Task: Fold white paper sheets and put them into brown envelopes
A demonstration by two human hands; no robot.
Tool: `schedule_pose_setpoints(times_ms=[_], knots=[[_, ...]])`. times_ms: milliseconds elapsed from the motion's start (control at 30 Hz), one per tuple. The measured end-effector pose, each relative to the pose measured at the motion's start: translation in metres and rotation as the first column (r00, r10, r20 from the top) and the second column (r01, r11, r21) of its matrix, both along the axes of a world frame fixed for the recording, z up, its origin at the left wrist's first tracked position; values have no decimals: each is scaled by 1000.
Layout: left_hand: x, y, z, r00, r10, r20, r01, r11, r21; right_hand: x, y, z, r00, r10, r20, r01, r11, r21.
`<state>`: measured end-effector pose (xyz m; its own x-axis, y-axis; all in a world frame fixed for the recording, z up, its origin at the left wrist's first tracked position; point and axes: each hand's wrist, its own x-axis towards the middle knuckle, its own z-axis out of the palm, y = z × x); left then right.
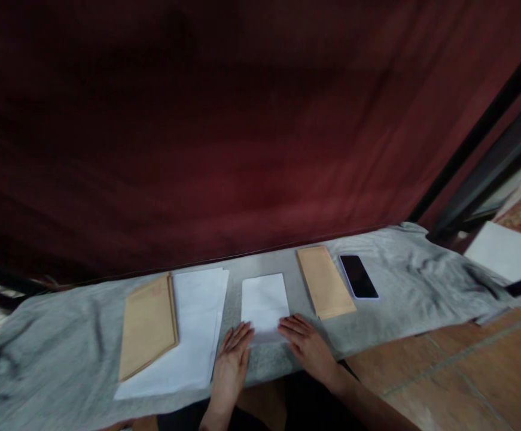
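Note:
In front of me a white sheet of paper, small enough that it looks folded, lies flat on a grey cloth. My left hand rests with its fingertips on the sheet's lower left corner, fingers stretched out. At the lower right corner, my right hand lies flat with fingers extended. Neither hand grasps anything. To the left, several brown envelopes are stacked on top of larger white sheets. A single brown envelope lies to the right of the paper.
A phone with a dark screen lies right of the single envelope. The grey cloth covers a long narrow surface and is wrinkled at both ends. A dark red panel rises behind it. Tiled floor shows at the lower right.

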<state>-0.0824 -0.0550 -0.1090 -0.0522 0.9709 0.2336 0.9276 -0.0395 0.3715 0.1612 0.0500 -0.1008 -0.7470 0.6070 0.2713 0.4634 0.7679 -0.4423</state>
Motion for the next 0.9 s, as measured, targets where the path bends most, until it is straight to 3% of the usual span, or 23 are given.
schedule_pose_setpoints(times_ms=[233, 400, 567, 900], knots=[[4, -22, 3, 994, -106, 17, 106, 994, -8, 13, 6, -1, 998, 54, 19, -53, 997, -48], [3, -19, 12, 997, -59, 58, 63, 995, -72, 18, 15, 0, 991, 127, 48, -123, 989, -88], [4, -14, 16, 998, -58, 22, 60, 989, -132, 18, 20, -3, 995, 97, 37, -94, 993, -70], [-7, -11, 8, 990, -87, 115, 89, 996, -17, 15, 23, -5, 994, 85, -75, -94, 987, -133]])
